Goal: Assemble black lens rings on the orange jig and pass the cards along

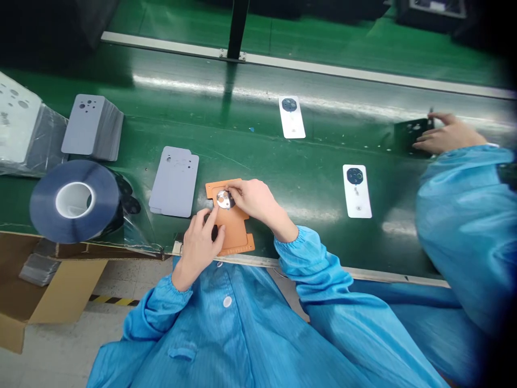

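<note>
An orange fixture plate (233, 229) lies near the front edge of the green table. At its upper part is a round metallic disc (223, 199) with holes. My right hand (256, 200) pinches at the right edge of this disc; what lies between its fingertips is too small to make out. My left hand (198, 240) rests on the plate's left side, fingers apart, one fingertip near the lower edge of the disc. Left of the plate lie grey flat sheets (174, 183) with small holes.
A film roll (75, 202), a stack of grey sheets (92, 126) and a wrapped stack (24, 126) stand at left. White panels (291, 121) (357, 196) lie right. A co-worker's hand (450, 134) touches a dark piece at far right. A cardboard box (67, 293) is below.
</note>
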`<state>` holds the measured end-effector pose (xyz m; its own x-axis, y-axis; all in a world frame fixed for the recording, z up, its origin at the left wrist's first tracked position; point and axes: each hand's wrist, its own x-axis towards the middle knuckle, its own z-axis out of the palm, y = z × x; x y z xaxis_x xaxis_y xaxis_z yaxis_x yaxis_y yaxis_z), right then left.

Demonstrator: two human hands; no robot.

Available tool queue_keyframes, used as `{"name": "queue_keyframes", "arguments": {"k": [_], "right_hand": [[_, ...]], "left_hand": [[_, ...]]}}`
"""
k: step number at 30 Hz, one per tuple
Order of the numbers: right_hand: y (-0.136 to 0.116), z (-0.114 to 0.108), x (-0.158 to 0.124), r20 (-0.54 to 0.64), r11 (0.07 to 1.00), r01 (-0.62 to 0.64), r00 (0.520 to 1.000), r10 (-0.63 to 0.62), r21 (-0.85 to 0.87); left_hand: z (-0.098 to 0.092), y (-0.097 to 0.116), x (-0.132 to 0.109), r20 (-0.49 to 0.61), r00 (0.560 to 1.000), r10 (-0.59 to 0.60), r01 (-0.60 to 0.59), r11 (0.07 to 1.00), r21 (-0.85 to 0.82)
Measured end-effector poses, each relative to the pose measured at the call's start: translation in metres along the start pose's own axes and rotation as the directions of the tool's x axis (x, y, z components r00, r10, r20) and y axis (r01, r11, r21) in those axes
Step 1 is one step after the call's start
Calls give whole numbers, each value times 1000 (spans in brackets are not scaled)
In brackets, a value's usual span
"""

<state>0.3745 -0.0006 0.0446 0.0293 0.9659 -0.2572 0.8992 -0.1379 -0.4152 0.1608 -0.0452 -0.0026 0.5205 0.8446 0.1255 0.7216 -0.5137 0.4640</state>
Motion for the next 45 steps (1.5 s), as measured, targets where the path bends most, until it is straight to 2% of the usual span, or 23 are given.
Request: {"name": "queue_keyframes", "arguments": {"k": [3, 6, 8, 10, 12, 14, 16, 18, 19, 21, 24, 26, 29, 33, 36, 38, 40, 42, 45], "right_hand": [[-6, -8, 3, 51, 997, 1, 999, 3, -71], [-10, -11, 8, 60, 998, -26, 998, 29, -51], [-10, -10, 11, 40, 999, -34, 999, 34, -14], [-10, -9, 13, 0, 998, -27, 1000, 27, 49], [-8, -6, 13, -41, 989, -5, 999, 11, 145], [-8, -3, 13, -70, 972, 23, 998, -7, 235], [-9, 1, 12, -91, 954, 48, 996, -22, 297], [-11, 5, 11, -104, 936, 70, 994, -36, 344], [-12, 7, 11, -110, 927, 81, 993, -43, 366], [-14, 9, 9, -120, 910, 96, 991, -51, 404], [-14, 10, 6, -140, 884, 109, 989, -51, 454], [-14, 9, 3, -151, 858, 118, 987, -48, 499], [-14, 8, -1, -135, 767, 114, 990, -36, 631], [-12, 8, -1, -104, 535, 82, 994, 12, 841], [-7, 7, 1, -144, 369, 125, 989, 23, 921], [-2, 4, 2, -160, 337, 140, 987, 32, 931], [3, 0, -1, -154, 356, 133, 988, 29, 925], [9, -5, -5, -139, 390, 125, 990, 9, 912], [17, -10, -15, -100, 434, 107, 994, -39, 895]], "left_hand": [[1, -1, -3, -12, 1000, 15, -15, 999, -30], [-2, -2, -10, -46, 999, 1, -7, 992, -128], [-7, -4, -16, -77, 996, -53, 33, 968, -248], [-14, -8, -22, -77, 980, -181, 136, 908, -397], [-23, -15, -25, -8, 929, -371, 299, 762, -574], [-32, -22, -24, 127, 842, -524, 431, 514, -742], [-40, -27, -18, 274, 770, -577, 479, 238, -845], [-45, -29, -10, 388, 739, -551, 477, 21, -879], [-46, -29, -6, 427, 731, -532, 471, -59, -880], [-46, -28, 1, 464, 719, -517, 451, -162, -878], [-41, -25, 7, 461, 706, -538, 416, -212, -884], [-38, -22, 9, 449, 709, -544, 406, -206, -890], [-37, -16, 8, 389, 744, -544, 377, -139, -916], [-37, -1, 0, 310, 800, -514, 354, -13, -935], [-30, 12, -8, 341, 835, -432, 414, 87, -906], [-24, 18, -13, 382, 846, -373, 465, 164, -870], [-19, 21, -19, 398, 849, -348, 491, 242, -837], [-16, 19, -25, 316, 876, -364, 450, 384, -806], [-16, 10, -36, -12, 948, -319, 237, 729, -642]]}}
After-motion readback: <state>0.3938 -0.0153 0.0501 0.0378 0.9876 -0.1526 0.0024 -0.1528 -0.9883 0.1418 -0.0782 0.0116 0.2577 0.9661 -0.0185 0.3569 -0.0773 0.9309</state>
